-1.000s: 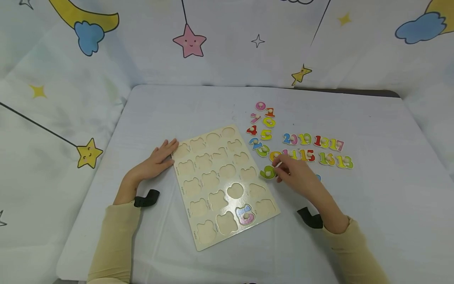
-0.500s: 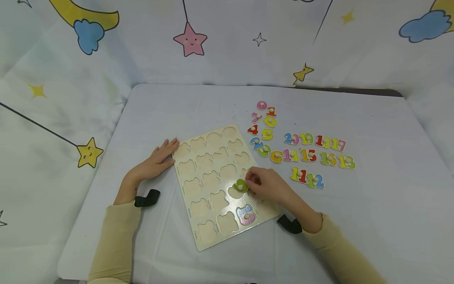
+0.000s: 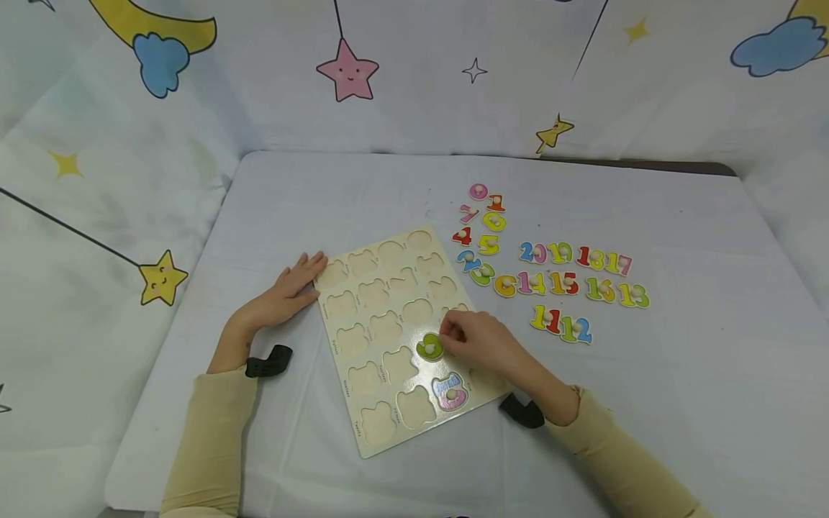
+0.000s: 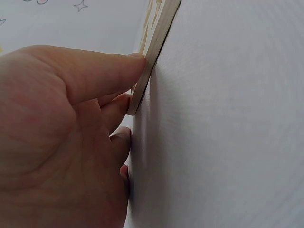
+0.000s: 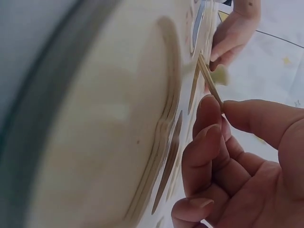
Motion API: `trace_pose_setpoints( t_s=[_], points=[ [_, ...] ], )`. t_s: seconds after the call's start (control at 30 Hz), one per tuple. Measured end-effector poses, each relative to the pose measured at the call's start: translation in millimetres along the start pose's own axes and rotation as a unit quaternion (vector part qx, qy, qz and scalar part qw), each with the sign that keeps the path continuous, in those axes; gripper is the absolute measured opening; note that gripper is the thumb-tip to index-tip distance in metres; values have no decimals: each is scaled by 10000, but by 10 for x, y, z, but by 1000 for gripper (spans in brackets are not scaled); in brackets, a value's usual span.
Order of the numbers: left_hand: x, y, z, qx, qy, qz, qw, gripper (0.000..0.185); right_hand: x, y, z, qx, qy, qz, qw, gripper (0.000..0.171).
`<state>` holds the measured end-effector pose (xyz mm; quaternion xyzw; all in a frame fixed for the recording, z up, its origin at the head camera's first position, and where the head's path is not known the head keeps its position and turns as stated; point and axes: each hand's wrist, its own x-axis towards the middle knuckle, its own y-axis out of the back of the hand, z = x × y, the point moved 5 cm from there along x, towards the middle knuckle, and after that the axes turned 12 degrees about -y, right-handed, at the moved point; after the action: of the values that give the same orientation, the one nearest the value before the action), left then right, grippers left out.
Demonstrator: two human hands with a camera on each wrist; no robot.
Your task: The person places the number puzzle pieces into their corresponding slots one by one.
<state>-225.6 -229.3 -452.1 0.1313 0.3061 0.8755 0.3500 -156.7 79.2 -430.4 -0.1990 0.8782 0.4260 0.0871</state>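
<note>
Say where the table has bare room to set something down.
Free: the table right of the number pieces, toward its right edge; also between the board and the table's far edge. Crowded: beside the board's right edge, where pieces cluster, and around the right hand and green piece.

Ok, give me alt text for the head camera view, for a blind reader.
A person's right hand holds a green number piece over a puzzle board while the left hand touches the board's edge. Other colourful number pieces lie on the white table.
</note>
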Motion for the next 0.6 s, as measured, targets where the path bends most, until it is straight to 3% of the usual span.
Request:
trace_pose_setpoints(
  t_s=[0.6],
  points=[
    [-12, 4, 38, 19, 22, 11, 10000, 59, 14, -63, -52, -1189, 43, 21, 9929, 22]
  ],
)
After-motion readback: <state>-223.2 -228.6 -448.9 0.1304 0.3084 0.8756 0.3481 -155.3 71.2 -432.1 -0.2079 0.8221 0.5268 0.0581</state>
